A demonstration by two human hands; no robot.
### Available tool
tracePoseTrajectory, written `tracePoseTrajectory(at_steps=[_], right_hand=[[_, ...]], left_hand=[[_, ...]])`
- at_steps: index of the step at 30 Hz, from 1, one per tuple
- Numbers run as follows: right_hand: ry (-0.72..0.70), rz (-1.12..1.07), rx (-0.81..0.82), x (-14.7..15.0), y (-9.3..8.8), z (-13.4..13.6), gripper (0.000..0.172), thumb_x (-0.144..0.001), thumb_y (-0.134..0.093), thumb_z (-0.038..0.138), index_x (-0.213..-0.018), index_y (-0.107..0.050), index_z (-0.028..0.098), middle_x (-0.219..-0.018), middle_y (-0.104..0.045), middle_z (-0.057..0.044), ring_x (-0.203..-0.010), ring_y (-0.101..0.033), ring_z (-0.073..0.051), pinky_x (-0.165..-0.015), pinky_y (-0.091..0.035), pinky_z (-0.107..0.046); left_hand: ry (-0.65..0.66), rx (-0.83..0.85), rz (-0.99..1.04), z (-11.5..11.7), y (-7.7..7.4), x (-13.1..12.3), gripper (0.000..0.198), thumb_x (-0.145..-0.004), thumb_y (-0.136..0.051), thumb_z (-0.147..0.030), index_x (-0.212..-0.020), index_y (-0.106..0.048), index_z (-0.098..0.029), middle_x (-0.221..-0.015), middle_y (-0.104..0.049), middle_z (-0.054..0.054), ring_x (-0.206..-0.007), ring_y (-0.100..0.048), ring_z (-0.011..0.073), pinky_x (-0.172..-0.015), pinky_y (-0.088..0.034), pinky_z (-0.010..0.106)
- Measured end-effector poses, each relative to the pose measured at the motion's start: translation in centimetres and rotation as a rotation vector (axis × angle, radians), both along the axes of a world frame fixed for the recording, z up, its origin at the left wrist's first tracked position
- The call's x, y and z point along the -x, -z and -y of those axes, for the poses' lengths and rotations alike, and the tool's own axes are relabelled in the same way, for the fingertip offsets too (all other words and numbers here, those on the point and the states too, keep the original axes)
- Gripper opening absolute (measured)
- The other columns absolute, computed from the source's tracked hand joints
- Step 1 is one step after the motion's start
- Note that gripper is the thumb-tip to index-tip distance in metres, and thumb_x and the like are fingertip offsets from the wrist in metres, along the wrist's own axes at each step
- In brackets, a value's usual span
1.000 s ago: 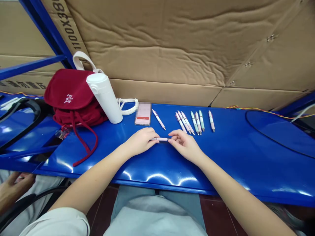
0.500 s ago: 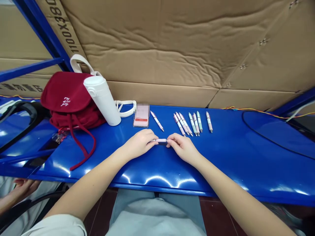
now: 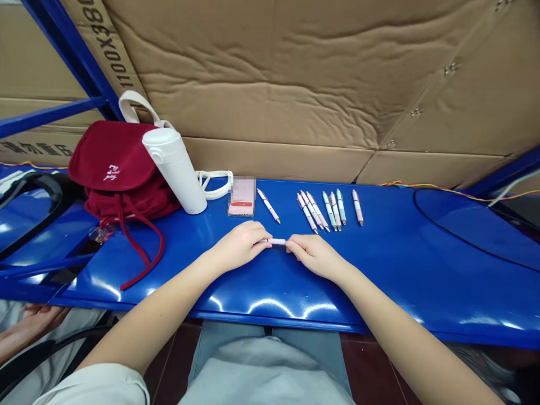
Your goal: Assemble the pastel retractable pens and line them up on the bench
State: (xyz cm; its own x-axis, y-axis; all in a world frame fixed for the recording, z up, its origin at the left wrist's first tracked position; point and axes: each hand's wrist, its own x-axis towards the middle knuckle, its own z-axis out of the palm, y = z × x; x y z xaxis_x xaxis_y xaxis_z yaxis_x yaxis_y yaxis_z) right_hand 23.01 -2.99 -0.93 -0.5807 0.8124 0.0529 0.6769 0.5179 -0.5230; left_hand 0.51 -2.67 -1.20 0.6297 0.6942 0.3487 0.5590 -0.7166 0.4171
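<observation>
Both my hands rest on the blue table [image 3: 400,270] and pinch one pale pink pen [image 3: 276,241] held level between them. My left hand [image 3: 240,245] grips its left end with curled fingers. My right hand [image 3: 314,255] grips its right end, fingers closed round it. Behind my hands lies a single pink and white pen [image 3: 269,205], and to its right a row of several pens [image 3: 329,208] in pink, white and pale green.
A phone [image 3: 242,196] lies behind my left hand. A white flask [image 3: 175,168] with a strap stands beside a red drawstring bag [image 3: 120,174] at the back left. Cardboard sheets [image 3: 295,79] wall off the back. Another person's hand [image 3: 34,318] shows at the lower left.
My right hand has closed in along the pen, so less of the barrel shows between my hands. The view has shifted slightly; the pens on the table have not moved.
</observation>
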Motion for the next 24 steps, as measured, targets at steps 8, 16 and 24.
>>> tracePoseTrajectory(at_steps=[8, 16, 24], right_hand=[[0.068, 0.002, -0.142, 0.80, 0.64, 0.04, 0.026, -0.094, -0.032, 0.030, -0.082, -0.052, 0.019, -0.079, -0.059, -0.004, -0.069, -0.054, -0.015, -0.063, -0.040, -0.026], [0.065, -0.040, -0.087, 0.43, 0.45, 0.06, 0.014, -0.090, -0.043, 0.031, -0.094, -0.051, 0.020, -0.084, -0.060, -0.002, -0.070, -0.056, -0.014, -0.062, -0.040, -0.025], [0.039, 0.002, -0.062, 0.57, -0.13, 0.26, 0.020, -0.089, -0.045, 0.038, -0.084, -0.052, 0.020, -0.075, -0.060, -0.001, -0.064, -0.054, -0.014, -0.057, -0.036, -0.024]], left_hand=[[-0.006, -0.013, 0.003, 0.09, -0.05, -0.05, 0.017, -0.090, -0.050, -0.025, -0.094, -0.064, -0.016, -0.090, -0.062, 0.006, -0.085, -0.056, 0.0168, -0.081, -0.046, 0.031], [-0.044, -0.015, -0.051, 0.07, 0.05, -0.16, 0.018, -0.089, -0.051, -0.027, -0.094, -0.065, -0.017, -0.089, -0.062, 0.005, -0.085, -0.055, 0.0169, -0.079, -0.045, 0.030], [-0.030, 0.004, -0.034, 0.32, -0.11, -0.46, 0.018, -0.090, -0.050, -0.028, -0.094, -0.064, -0.017, -0.088, -0.061, 0.005, -0.084, -0.055, 0.0165, -0.078, -0.045, 0.030]])
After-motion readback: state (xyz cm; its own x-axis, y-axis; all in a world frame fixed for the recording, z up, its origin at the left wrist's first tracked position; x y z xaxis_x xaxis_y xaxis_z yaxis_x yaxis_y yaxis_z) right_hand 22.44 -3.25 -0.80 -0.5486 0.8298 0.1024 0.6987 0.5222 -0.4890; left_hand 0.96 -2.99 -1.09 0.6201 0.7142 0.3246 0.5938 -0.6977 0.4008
